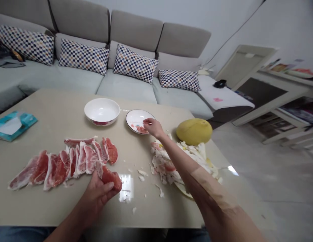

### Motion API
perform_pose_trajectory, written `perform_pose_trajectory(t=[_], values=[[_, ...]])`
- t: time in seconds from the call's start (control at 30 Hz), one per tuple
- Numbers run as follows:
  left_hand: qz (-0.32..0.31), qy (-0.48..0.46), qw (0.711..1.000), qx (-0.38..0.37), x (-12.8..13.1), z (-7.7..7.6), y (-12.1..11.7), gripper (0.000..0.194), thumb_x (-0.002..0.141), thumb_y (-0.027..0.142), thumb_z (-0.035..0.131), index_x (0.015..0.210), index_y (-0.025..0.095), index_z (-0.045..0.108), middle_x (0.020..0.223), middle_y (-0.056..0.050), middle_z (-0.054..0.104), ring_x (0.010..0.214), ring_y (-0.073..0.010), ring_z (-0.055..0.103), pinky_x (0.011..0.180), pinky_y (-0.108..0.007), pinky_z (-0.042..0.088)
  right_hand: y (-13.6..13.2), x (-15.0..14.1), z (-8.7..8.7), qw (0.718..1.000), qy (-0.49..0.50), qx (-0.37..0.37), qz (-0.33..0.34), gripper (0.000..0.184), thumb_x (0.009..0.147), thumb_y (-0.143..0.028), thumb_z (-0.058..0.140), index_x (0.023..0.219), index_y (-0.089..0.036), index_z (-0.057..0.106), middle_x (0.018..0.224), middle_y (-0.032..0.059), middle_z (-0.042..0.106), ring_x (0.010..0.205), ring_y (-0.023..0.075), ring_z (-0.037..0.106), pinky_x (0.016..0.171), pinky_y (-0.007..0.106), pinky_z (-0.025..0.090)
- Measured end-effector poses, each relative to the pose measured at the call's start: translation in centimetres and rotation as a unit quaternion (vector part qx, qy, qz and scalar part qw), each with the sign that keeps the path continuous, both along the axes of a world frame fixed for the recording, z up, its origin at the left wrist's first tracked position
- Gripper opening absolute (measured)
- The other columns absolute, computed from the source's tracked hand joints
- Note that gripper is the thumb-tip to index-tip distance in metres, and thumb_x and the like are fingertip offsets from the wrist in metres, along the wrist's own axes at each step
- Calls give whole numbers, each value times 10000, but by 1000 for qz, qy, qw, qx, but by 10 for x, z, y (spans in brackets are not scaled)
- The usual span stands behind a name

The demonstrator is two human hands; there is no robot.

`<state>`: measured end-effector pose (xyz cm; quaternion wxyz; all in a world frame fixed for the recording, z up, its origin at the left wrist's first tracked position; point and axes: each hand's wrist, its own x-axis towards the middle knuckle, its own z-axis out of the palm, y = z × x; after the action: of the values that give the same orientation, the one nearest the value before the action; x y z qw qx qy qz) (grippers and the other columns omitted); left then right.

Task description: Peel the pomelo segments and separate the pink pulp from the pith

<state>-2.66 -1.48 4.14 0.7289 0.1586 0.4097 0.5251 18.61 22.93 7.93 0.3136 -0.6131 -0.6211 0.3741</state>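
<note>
My left hand [101, 190] is closed around a pomelo segment [111, 178], its red flesh partly bare of pale membrane. Over the white plate [132, 116] with a dark rim, my right hand [153, 127] has its fingers pinched together; whatever is between them is too small to make out. Small red bits of pulp [140, 128] lie on that plate. A row of pomelo segments [60, 164], still in whitish membrane, stretches across the table to the left. Beneath my right forearm is a heap of peel and membrane [168, 164].
A white bowl [102, 109] stands left of the plate. Behind the peel heap sits a whole yellow pomelo [194, 131]. A blue tissue pack [15, 124] lies at the table's left side. Membrane scraps [142, 173] dot the tabletop. A grey sofa [126, 87] lines the far side.
</note>
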Motion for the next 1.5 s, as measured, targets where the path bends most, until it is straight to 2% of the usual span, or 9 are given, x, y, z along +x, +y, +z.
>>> perform_pose_trajectory(t=[0.17,0.3,0.4,0.5,0.6,0.73,0.97,1.3,1.5], values=[[34,7,999,16,-1,8,-1,489,680,164,793,1070,249,510,999,-32,686,784,-156,668,795,-339,519,-2,-10,1,998,-46,32,31,263,941,-308,552,1163,-170,590,1219,86,586,1035,217,602,877,418,517],[92,40,992,77,5,12,-1,608,628,144,821,1095,262,451,922,2,676,732,-165,680,760,-344,523,-74,-11,18,991,-19,11,132,188,902,-311,576,933,-160,684,907,65,684,845,194,629,802,352,509],[119,70,984,116,13,14,-4,674,613,147,825,1124,275,405,875,25,659,725,-167,683,741,-332,526,-146,-12,26,972,28,-39,228,235,834,-367,658,1012,-214,675,889,39,697,729,163,641,649,295,523],[123,85,981,121,22,15,-10,724,593,148,833,1146,287,387,896,27,657,757,-161,679,747,-311,527,-204,-18,20,963,119,-100,218,479,722,-348,773,1153,-248,588,1075,59,643,758,152,636,632,276,516],[111,85,983,116,28,16,-16,777,591,151,836,1196,289,369,909,19,657,788,-157,669,766,-303,525,-229,-24,7,968,151,-94,176,389,707,-352,784,1035,-228,616,965,47,626,754,155,607,617,263,501],[98,82,985,114,30,17,-19,824,606,147,832,1253,286,340,896,16,653,765,-138,647,751,-283,512,-230,-26,-2,966,182,-79,167,223,752,-383,744,856,-200,672,920,51,592,752,153,587,582,246,474],[72,36,994,78,21,11,-15,846,592,173,854,1266,293,357,873,14,658,775,-150,631,774,-303,495,-222,-23,-10,897,357,-204,161,237,769,-403,739,900,-208,708,867,27,645,745,145,631,720,291,525],[82,63,991,81,24,6,-14,842,602,147,830,1274,286,342,899,9,657,786,-162,649,777,-324,512,-221,-24,-18,888,365,-229,160,318,712,-316,806,963,-212,640,774,-9,666,714,111,610,667,226,482],[60,30,993,102,24,8,-14,909,626,191,829,1342,312,283,828,27,650,717,-155,639,754,-327,494,-220,-28,-13,884,375,-248,131,280,757,-416,752,854,-173,653,700,9,688,635,118,624,649,256,520]])
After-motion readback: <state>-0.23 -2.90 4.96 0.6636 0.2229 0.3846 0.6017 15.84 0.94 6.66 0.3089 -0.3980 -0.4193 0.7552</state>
